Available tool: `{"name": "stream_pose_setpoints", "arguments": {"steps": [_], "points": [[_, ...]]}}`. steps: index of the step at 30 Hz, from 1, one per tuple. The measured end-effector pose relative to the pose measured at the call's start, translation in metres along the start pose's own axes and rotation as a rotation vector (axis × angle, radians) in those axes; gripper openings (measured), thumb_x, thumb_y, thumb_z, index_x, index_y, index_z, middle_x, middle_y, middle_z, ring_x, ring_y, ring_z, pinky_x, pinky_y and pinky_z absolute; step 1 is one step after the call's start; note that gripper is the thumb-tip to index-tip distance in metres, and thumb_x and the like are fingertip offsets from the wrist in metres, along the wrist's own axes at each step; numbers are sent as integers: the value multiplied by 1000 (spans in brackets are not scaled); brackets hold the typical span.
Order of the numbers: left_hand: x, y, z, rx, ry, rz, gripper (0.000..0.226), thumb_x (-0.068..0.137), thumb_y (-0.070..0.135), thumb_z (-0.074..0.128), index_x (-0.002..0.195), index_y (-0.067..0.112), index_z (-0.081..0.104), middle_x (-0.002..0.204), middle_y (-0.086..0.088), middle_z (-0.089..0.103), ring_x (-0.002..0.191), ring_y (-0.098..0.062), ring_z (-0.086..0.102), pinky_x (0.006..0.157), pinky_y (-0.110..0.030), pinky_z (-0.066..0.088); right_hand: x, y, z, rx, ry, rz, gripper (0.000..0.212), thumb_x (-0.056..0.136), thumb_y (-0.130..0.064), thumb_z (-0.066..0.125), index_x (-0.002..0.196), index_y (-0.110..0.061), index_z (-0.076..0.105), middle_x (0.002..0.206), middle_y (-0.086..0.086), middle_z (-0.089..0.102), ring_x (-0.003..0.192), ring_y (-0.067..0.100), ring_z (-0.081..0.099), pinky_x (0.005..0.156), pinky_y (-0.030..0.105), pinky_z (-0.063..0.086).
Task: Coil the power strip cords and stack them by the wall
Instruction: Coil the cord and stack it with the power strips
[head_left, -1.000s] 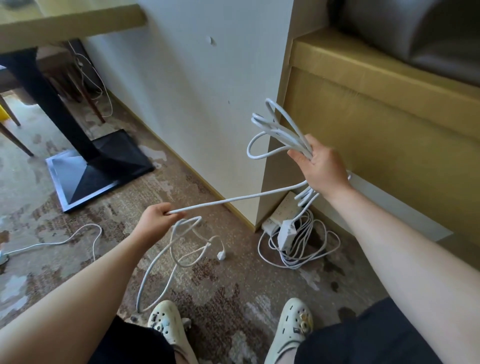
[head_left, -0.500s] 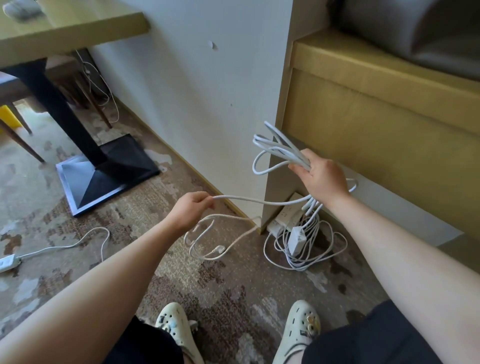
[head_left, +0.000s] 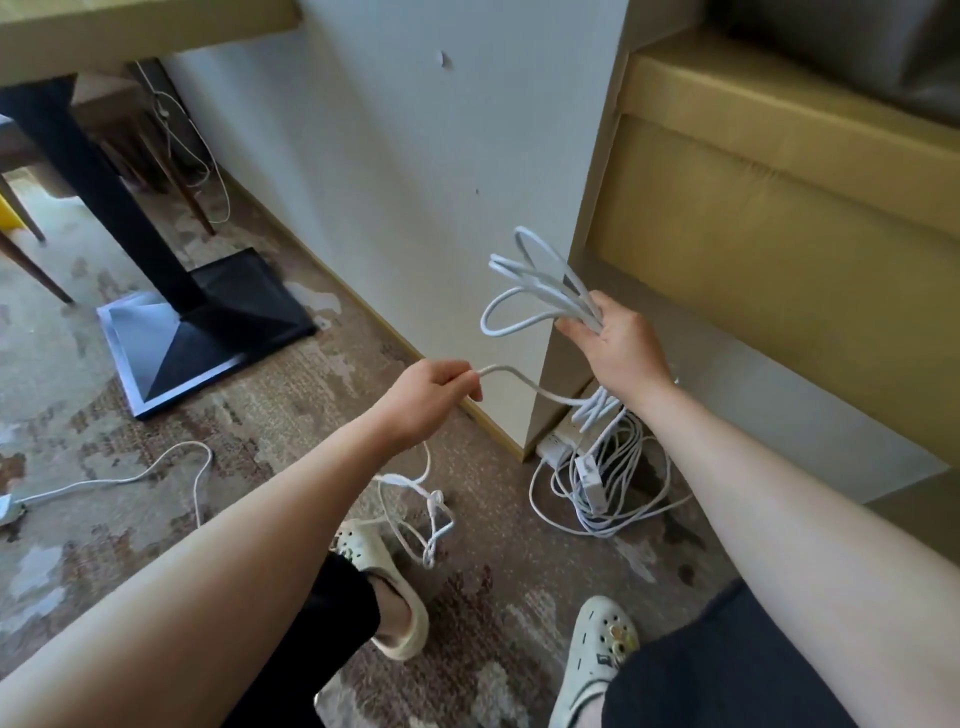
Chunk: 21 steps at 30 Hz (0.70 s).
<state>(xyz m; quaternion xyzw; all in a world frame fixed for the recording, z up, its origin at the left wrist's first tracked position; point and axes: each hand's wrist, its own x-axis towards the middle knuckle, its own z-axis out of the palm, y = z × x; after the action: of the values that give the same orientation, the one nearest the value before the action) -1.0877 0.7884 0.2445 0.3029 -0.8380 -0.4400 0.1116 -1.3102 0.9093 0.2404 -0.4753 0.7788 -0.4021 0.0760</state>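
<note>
Left hand (head_left: 434, 392) low and forward, fingers curled, pinching a white cord (head_left: 524, 382), forearm bare, right hand (head_left: 621, 345) raised higher, back toward the camera, gripping gathered loops of the cord, right forearm bare, both arms extended forward

1. Cord (head_left: 540, 291) in my grip — white plastic sheath, smooth, slightly glossy.
2. Carpet (head_left: 270, 415) — woven cloth, matt, mottled.
3. Table base (head_left: 208, 332) — black metal, glossy facets.
4. Wall (head_left: 395, 171) — matt paint.
5. My clogs (head_left: 597, 654) — cream foam-like plastic, matt.
</note>
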Motion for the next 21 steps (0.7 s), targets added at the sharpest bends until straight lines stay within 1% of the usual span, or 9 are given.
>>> {"name": "stream_pose_setpoints", "arguments": {"steps": [2, 4, 6, 8, 10, 12, 15, 18, 21], "points": [[2, -6, -12, 23, -28, 23, 27, 97, 30, 51, 80, 21, 70, 54, 11, 44, 45, -1, 39, 47, -14, 31, 5, 4, 0, 67, 2, 35, 20, 95, -42, 61, 98, -22, 64, 83, 7, 69, 81, 28, 64, 77, 44, 53], [5, -12, -17, 74, -62, 38, 26, 96, 31, 52, 80, 22, 71, 55, 10, 45, 46, -1, 40, 48, -16, 33, 10, 5, -1, 101, 5, 64, 19, 94, -43, 62, 98, -25, 65, 85, 4, 69, 85, 24, 64, 77, 34, 52], [3, -19, -18, 148, -121, 18, 25, 96, 32, 52, 81, 23, 71, 57, 8, 47, 46, -1, 42, 51, -21, 33, 11, 5, -1, 106, -26, 77, 16, 93, -43, 63, 97, -28, 65, 84, -1, 69, 82, 17, 62, 71, 26, 47], [1, -20, -17, 188, -202, 45, 24, 96, 34, 52, 82, 25, 70, 57, 8, 50, 49, 0, 44, 51, -20, 36, 10, 3, -2, 113, -68, 72, 13, 93, -43, 63, 93, -30, 64, 75, -9, 67, 71, 11, 60, 68, 27, 45], [-3, -13, -13, 216, -272, 105, 24, 95, 38, 53, 80, 28, 68, 58, 11, 52, 52, 0, 46, 51, -15, 36, 6, -1, 0, 108, -122, 76, 14, 94, -43, 63, 88, -30, 62, 64, -11, 63, 62, 5, 56, 65, 27, 43], [-5, -2, -6, 230, -299, 173, 24, 95, 38, 53, 76, 32, 64, 58, 12, 52, 55, 0, 47, 52, -14, 36, 1, -11, 3, 114, -150, 66, 16, 94, -41, 63, 82, -32, 61, 66, -9, 67, 67, 2, 58, 69, 27, 42], [-4, 10, 5, 231, -234, 210, 23, 96, 37, 53, 76, 30, 62, 58, 11, 52, 54, -2, 46, 54, -18, 36, -5, -21, 6, 203, -170, 87, 17, 95, -40, 64, 80, -31, 60, 72, -2, 71, 66, -3, 57, 69, 26, 39], [6, 18, 16, 185, -118, 221, 25, 96, 35, 54, 81, 20, 66, 60, 10, 54, 53, -1, 47, 54, -22, 37, -7, -20, 4, 309, -204, 159, 13, 96, -34, 64, 91, -22, 62, 71, 5, 73, 49, -2, 53, 55, 18, 38], [23, 30, 33, 118, -32, 212, 24, 95, 35, 56, 77, 24, 67, 60, 7, 54, 53, -5, 45, 57, -30, 40, -8, -8, 1, 422, -212, 244, 18, 95, -30, 65, 97, -13, 61, 66, 5, 71, 39, 5, 45, 41, 16, 37]]}}
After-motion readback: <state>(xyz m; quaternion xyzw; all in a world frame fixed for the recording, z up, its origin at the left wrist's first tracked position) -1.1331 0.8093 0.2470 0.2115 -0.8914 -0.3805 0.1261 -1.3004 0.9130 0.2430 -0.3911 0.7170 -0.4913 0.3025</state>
